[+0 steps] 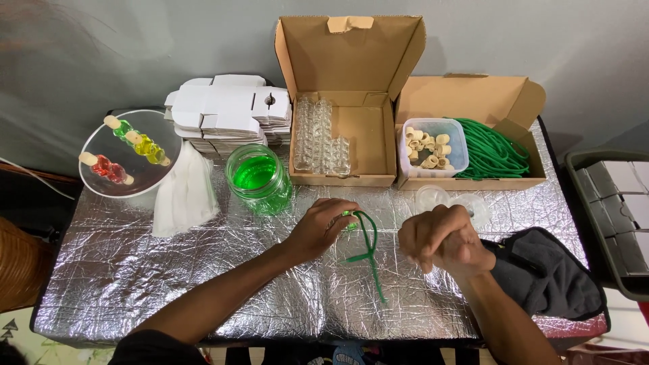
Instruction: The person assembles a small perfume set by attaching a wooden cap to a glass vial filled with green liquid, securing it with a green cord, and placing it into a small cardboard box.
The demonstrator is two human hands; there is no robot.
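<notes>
Green cord (pixel 368 245) looped, left hand (pixel 319 228) pinching

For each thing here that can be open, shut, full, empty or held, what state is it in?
Left hand: pinching the green cord.
Right hand: closed, contents unseen.
Glass jar: lidless, holds green liquid.
Two brown cardboard boxes: lids up.
Clear plastic tub: open, holds corks.
Clear bowl: holds corked vials.

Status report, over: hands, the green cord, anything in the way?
Left hand pinching green cord over silver table cover. Right hand closed, contents hidden. Jar of green liquid close behind left hand.
</notes>
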